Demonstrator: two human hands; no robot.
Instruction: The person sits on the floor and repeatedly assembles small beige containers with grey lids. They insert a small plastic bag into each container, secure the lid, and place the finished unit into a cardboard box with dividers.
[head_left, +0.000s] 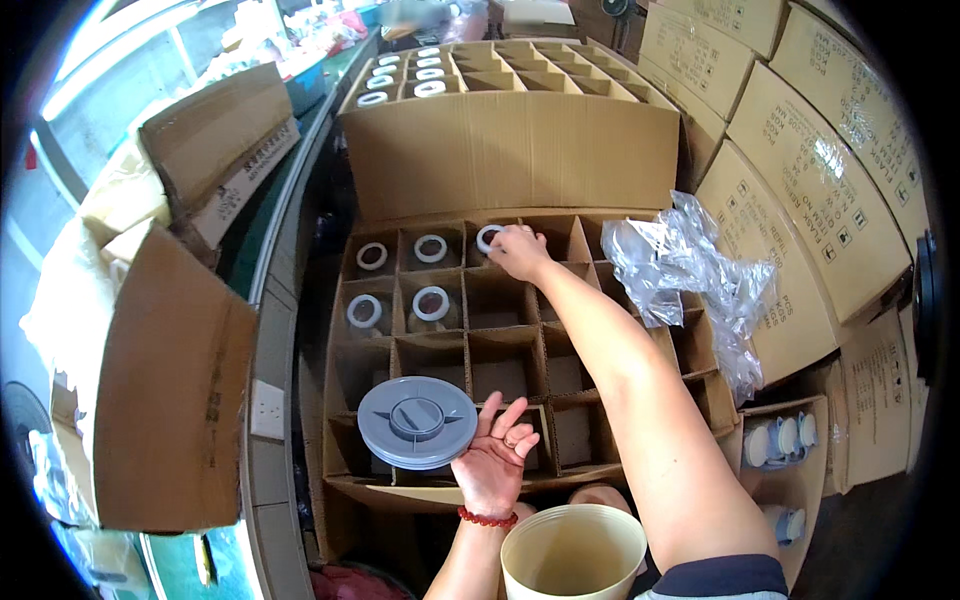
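So the divided carton [500, 292] holds five ringed jars [431, 304], our right hand [520, 253] gripping the far-middle one; over its near-left cells, our left hand [494, 455] splays its fingers by a gray lid [417, 421], hold unclear.

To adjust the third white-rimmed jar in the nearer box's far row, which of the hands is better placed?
Probably the right: the right hand is at that white-rimmed jar, fingers by its rim. The left hand is much nearer the body, palm up beside the grey lid.

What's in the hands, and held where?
Right hand: at a bottle's white rim, right side; grip unclear. Left hand: palm up at the right edge of a grey lid; hold can't be told.
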